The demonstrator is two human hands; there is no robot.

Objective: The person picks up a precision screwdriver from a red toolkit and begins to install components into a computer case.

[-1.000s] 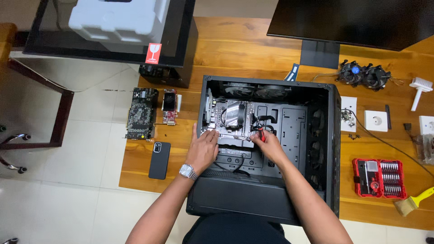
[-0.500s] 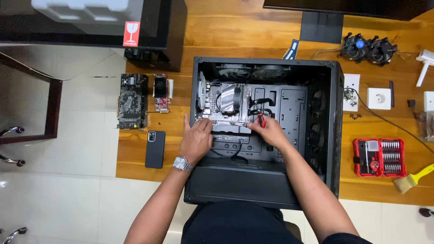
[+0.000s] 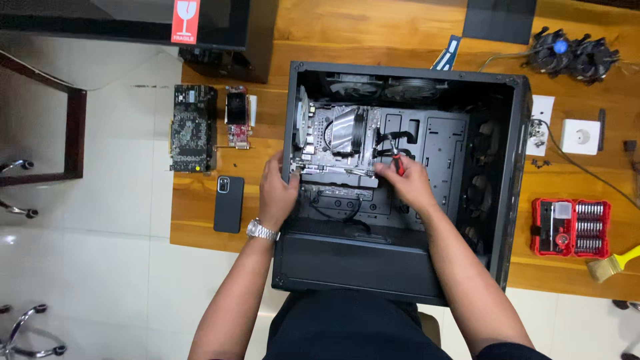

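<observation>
PC case (image 3: 513,167) lies open on its side on the wooden table (image 3: 373,40); motherboard (image 3: 333,143) with cooler sits inside. Right hand (image 3: 408,183) pinches a red-handled tool (image 3: 397,162) by the board's edge. Left hand (image 3: 277,190) grips the case's left wall. 2 cards (image 3: 193,127) lie outside, so board work looks unfinished.

The computer case (image 3: 400,267) is matt black painted metal, and the cooler (image 3: 347,130) inside it is bright ribbed metal. The surface (image 3: 373,33) is warm, smooth varnished wood. The phone (image 3: 229,204) has a glossy black back. The wristwatch (image 3: 261,231) is shiny steel. The bit case (image 3: 570,227) is red plastic.
</observation>
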